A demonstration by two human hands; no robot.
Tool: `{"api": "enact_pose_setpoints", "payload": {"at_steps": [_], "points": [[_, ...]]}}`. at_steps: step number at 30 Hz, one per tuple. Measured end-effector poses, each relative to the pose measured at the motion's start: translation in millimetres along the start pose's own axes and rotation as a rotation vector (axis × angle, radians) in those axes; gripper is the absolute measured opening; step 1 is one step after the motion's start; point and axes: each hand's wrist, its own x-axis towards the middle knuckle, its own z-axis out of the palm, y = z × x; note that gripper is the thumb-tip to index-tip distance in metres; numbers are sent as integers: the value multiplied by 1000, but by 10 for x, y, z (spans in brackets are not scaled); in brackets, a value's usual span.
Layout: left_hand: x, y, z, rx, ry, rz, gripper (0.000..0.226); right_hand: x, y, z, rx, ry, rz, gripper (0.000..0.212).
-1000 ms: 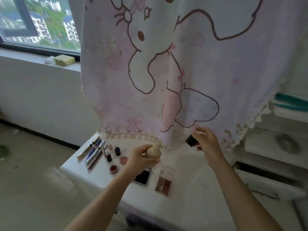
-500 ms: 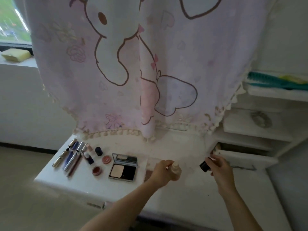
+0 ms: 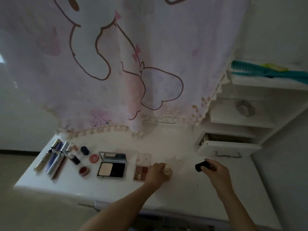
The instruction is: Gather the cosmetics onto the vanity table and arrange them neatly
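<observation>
My left hand [image 3: 157, 172] grips a beige foundation bottle [image 3: 168, 170] standing on or just above the white vanity table [image 3: 191, 190], right beside an open eyeshadow palette [image 3: 141, 171]. My right hand [image 3: 215, 172] holds a small black cap [image 3: 200, 165] above the table's right part. An open powder compact [image 3: 112, 165] lies left of the palette. Further left sit two round pink pots [image 3: 93, 158] [image 3: 84, 170], a small dark jar [image 3: 84, 150], a small bottle [image 3: 74, 158] and several slim tubes [image 3: 55, 157] in a row.
A pink cartoon-print cloth [image 3: 133, 64] hangs over the back of the table. White shelves [image 3: 241, 120] stand at the right, with a teal comb [image 3: 260, 70] on top and a part-open drawer [image 3: 228, 148] at table level. The table's front edge is near my arms.
Both hands have come down from the cloth's hem to the table surface. The bottle now sits next to the palette, and the view has tilted down and to the right.
</observation>
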Motion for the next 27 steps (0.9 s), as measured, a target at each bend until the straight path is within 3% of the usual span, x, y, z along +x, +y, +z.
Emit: {"api": "enact_pose_setpoints", "payload": {"at_steps": [6,10,15,21,27], "points": [[4,-44,-2,179,45,75,38,189,-43,250,-133,-64,-56,38],[-65,-174,-103,430,75,133,60,374,-114,523,-272,-165,-139,37],[-331,-514,-594,614,377,254,48,676,-209,912,-473,-322,-234,37],[-671,-953,-1185,755,545,-6,53,878,-219,1305,-626,-477,-308,35],[-809,-1208,-1488,726,710,-52,51,876,-180,1483,-676,-522,-321,30]]}}
